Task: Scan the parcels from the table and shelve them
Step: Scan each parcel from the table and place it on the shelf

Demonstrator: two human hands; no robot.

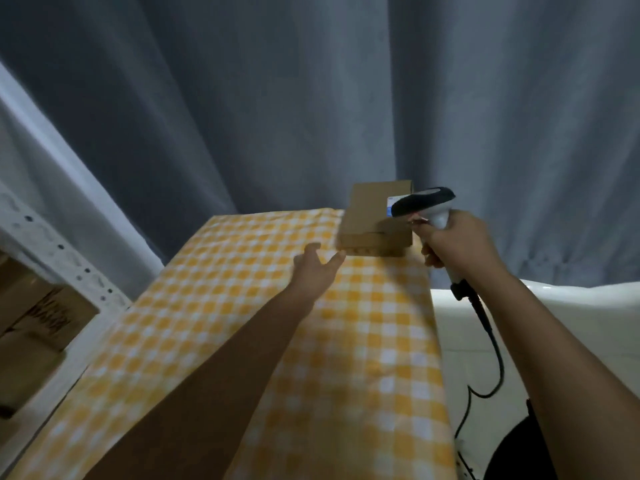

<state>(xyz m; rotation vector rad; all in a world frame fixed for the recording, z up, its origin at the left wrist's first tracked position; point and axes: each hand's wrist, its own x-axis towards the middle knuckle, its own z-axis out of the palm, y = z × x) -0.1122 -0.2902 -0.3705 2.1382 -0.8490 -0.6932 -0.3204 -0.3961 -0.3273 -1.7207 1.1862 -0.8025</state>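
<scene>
Your right hand (pixel 457 242) holds the scanner (pixel 424 202) over the box (pixel 374 220) at the table's (pixel 242 306) far end, lying long way away from you, and your open left hand (pixel 317 268) is just beside its near corner.

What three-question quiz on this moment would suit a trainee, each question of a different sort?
1. True or false: the left hand already grips the parcel.
2. Which hand holds the scanner? A left, B right, C neither.
3. Fill in: the parcel lies at the table's ____ end.

Key: 1 false, its fingers are spread and reaching just short of the box. 2 B, the right hand grips the handle, head over the parcel's label. 3 far.
</scene>
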